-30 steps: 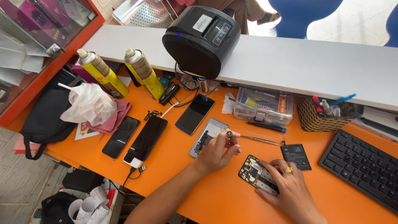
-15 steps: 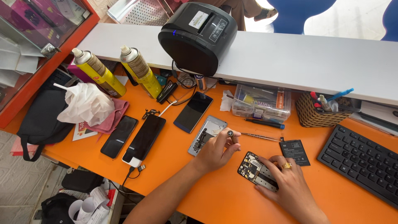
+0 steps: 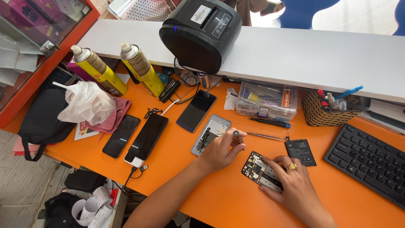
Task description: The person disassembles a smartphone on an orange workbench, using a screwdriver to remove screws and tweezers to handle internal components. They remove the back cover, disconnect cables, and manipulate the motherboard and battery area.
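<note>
**Opened phone on an orange bench, both hands at work**

At nine o'clock a soft black bag point(image 3: 42, 116) hung over the edge of the glossy orange table point(image 3: 219, 198), with a crumpled white plastic bag point(image 3: 86, 103) lying on a pink cloth point(image 3: 112, 118). Behind them, toward eleven o'clock, stood two tilted yellow spray cans point(image 3: 101, 69) with white nozzles and banded labels. Two dark, glassy phones point(image 3: 135, 135) lay side by side below the cans, a third one point(image 3: 196, 110) nearer centre beside a grey metal phone frame point(image 3: 211, 135). At twelve o'clock a rounded black printer point(image 3: 198, 33) sat on the white shelf point(image 3: 303, 55), a pale rectangular label on its lid.

The left hand point(image 3: 221, 150) was curled at centre, fingers pinched round a screwdriver point(image 3: 237, 135) held upright, its round cap facing the camera. Just toward four o'clock of it, the right hand point(image 3: 293, 183), wearing a gold ring, lay flat with fingers spread, pressing down the opened phone point(image 3: 255, 169), a dark board with a silvery shield; whether the screwdriver tip touched it was hidden.

At two o'clock sat a clear plastic box point(image 3: 265, 101), a flat black battery point(image 3: 300, 152) with a pale printed label, a woven basket point(image 3: 322, 112) of pens and, at three o'clock, a black keyboard point(image 3: 371, 158).
</note>
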